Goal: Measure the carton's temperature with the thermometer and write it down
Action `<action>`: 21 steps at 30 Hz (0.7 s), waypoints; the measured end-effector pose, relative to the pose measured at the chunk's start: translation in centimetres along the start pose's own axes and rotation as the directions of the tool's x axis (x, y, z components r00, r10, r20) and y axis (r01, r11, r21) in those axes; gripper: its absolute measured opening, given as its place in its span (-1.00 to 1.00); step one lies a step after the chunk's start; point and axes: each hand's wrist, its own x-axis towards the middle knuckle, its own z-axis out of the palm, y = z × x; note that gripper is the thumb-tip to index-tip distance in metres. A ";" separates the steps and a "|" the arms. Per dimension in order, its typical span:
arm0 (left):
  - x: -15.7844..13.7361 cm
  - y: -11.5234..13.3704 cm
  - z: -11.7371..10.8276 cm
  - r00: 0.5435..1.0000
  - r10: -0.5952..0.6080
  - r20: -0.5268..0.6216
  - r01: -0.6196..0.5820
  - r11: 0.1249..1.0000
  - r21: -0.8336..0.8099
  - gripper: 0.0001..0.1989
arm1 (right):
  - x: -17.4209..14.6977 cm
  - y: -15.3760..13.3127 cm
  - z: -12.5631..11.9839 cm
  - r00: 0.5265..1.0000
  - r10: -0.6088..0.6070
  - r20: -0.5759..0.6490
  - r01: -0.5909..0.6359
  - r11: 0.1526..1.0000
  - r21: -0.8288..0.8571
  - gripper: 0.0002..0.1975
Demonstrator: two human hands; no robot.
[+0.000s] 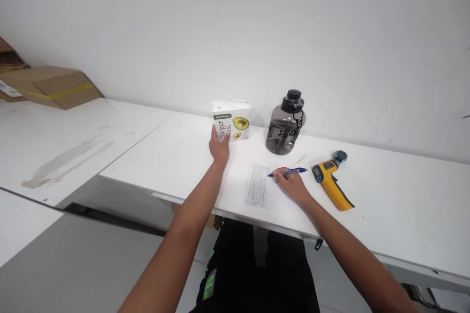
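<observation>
My left hand (220, 147) grips the lower left part of a white carton (240, 131) printed with avocados and lettering, which stands near the wall. Between the fingers of my right hand (293, 185) is a blue pen (290, 171), its tip pointing left. That tip is at the upper right edge of a small sheet of paper (257, 186) covered in dense lines of writing; whether it touches the paper I cannot tell. To the right of my right hand lies a yellow and black infrared thermometer gun (335, 188).
A dark see-through water bottle (284, 127) stands behind the paper. Beyond the thermometer lies a small wristwatch-like thing (340, 156). A thin, pale stick (300, 159) rests near the pen. Cardboard boxes (69, 89) sit at the far left, and the white table (176, 156) meets the wall behind.
</observation>
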 end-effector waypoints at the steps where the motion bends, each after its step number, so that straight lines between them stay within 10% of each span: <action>1: 0.0 0.0 0.0 1.000 0.003 0.002 -0.003 1.000 -0.002 -0.34 | 0.0 -0.1 0.0 1.000 0.006 0.004 -0.006 1.000 -0.002 -0.68; 21: 0.1 -0.2 0.1 1.000 0.017 -0.016 -0.017 1.000 0.004 -0.31 | 0.0 -0.5 -0.3 0.999 0.041 0.002 -0.041 0.999 -0.010 -0.66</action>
